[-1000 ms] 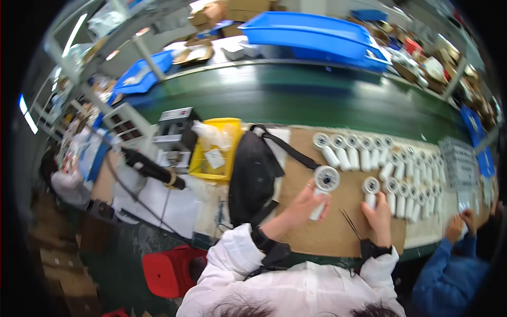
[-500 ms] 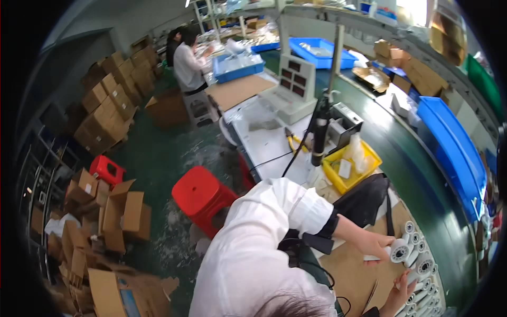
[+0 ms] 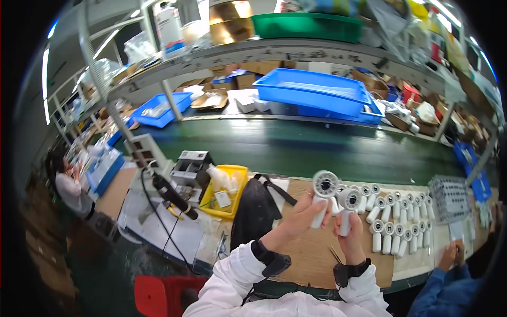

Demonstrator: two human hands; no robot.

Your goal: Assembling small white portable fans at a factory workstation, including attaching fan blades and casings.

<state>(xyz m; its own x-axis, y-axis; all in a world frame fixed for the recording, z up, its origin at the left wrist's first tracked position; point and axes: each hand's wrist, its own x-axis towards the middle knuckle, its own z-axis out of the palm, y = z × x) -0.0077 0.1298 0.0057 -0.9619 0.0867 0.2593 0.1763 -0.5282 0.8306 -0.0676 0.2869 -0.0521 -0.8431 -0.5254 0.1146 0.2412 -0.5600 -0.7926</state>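
In my left hand (image 3: 302, 217) is a white handheld fan (image 3: 318, 214), its round head with a dark centre tipped up. My right hand (image 3: 350, 239) grips a second white handheld fan (image 3: 345, 224) by the handle, its head also up. The two fans are side by side over the brown board (image 3: 311, 259), heads close together. Right of my hands, several similar white fans (image 3: 388, 243) lie in rows on the table. A thin pair of tweezers (image 3: 336, 254) lies on the board below my hands.
To the left are a black bag (image 3: 256, 211), a yellow bin (image 3: 241, 186) with white parts and a hanging black electric screwdriver (image 3: 174, 198). A green conveyor (image 3: 253, 145) runs behind. At right, a co-worker's hands (image 3: 451, 254) rest near a grey crate (image 3: 449, 198). A red stool (image 3: 150, 296) stands lower left.
The view has swung from the left side of the room to face the bench and conveyor. Both hands, each with a fan, now appear near the picture's middle, with the fans side by side.
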